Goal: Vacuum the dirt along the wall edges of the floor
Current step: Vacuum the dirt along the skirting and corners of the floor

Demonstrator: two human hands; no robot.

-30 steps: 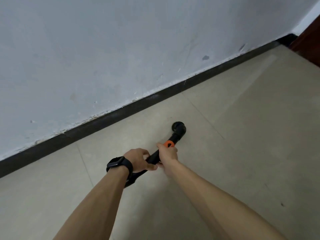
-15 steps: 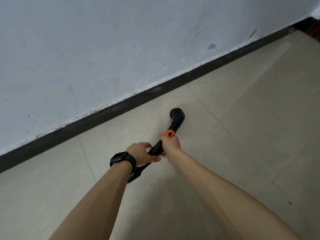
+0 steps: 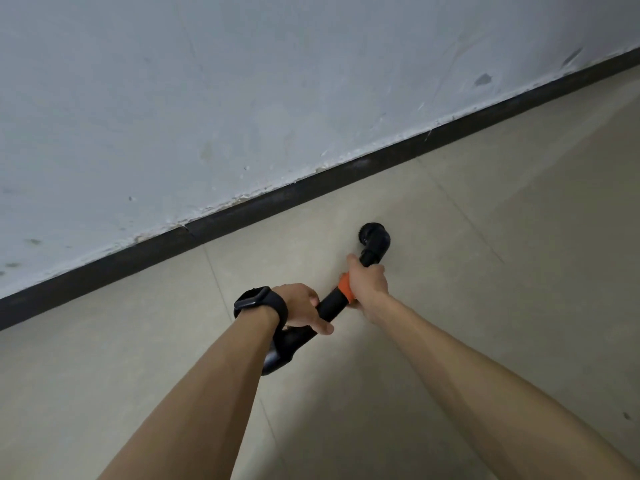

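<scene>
Floor (image 3: 485, 306) of pale beige tiles fills the lower half of the head view, meeting a scuffed white wall (image 3: 242, 98) along a dark baseboard (image 3: 311, 192) that runs diagonally from lower left to upper right. Chipped paint and small grey marks line the wall just above the baseboard. Two bare forearms reach in from the bottom edge toward a black handheld vacuum (image 3: 329, 306) held low over the tiles. Its tube angles up and to the right and ends in a round black nozzle (image 3: 374, 237), which sits near the baseboard but apart from it, beside a grout line. The left hand (image 3: 301, 308) is wrapped around the rear of the tube, fingers curled over it, with the bulkier vacuum body showing beneath the wrist. The right hand (image 3: 367, 280) is clenched around the tube farther forward, just behind the nozzle, partly covering an orange collar (image 3: 345, 288). A black smartwatch (image 3: 259, 303) sits on the left wrist.
</scene>
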